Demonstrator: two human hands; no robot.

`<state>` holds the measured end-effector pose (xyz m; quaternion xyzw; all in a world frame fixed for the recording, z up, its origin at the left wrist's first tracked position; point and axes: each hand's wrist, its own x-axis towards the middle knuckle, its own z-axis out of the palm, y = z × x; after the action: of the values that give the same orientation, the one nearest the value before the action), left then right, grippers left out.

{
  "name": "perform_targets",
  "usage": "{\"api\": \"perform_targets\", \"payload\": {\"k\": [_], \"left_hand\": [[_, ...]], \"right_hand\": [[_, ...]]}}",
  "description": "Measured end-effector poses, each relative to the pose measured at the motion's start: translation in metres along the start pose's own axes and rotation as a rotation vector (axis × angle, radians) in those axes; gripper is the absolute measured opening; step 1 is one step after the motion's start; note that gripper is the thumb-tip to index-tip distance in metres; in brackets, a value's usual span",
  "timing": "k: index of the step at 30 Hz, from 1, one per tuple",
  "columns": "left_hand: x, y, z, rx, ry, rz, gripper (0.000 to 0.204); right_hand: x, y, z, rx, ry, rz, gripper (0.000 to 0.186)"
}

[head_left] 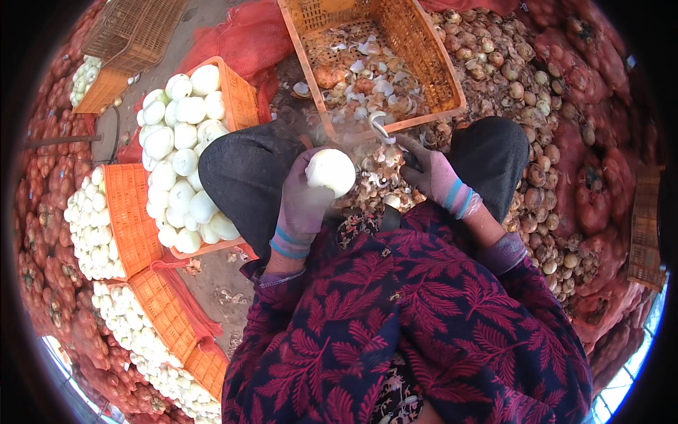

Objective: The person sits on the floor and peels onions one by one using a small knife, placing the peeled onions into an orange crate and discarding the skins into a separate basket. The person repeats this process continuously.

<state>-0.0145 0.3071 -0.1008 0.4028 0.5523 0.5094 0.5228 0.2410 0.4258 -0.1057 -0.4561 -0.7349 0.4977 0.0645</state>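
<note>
My left hand (pixel 308 185), in a dusty purple work glove with blue cuff stripes, is closed around a peeled white onion (pixel 331 173). To its right is my right hand (pixel 431 169), gloved alike, with its fingers bent inward. At its fingertips shows a curved whitish piece (pixel 381 128); whether it is a peel strip or a small blade I cannot tell. Below and between the hands lies a heap of onion skins and scraps (pixel 381 173). Just ahead stands an orange plastic crate (pixel 321 106) with white and brown peelings scattered in it.
At my left knee an orange crate (pixel 241 95) is heaped with peeled onions (pixel 181 159). More orange crates (pixel 133 219) of peeled onions line the left side. Loose unpeeled onions (pixel 537 177) cover the floor on the right, beside stacked red mesh sacks (pixel 592 191).
</note>
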Motion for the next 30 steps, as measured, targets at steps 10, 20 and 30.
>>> {"api": "perform_targets", "payload": {"k": [10, 20, 30], "left_hand": [[-0.007, 0.062, 0.003, 0.551, 0.053, 0.325, 0.089], [-0.023, 0.030, 0.015, -0.344, 0.071, 0.032, 0.092], [-0.031, 0.031, -0.012, 0.301, 0.240, 0.240, 0.087]], "right_hand": [[-0.010, -0.090, 0.002, 0.893, -0.284, 0.012, 0.057], [-0.017, -0.118, 0.026, 0.944, -0.303, -0.013, 0.058], [-0.022, -0.081, -0.004, -0.141, -0.122, -0.100, 0.060]]}}
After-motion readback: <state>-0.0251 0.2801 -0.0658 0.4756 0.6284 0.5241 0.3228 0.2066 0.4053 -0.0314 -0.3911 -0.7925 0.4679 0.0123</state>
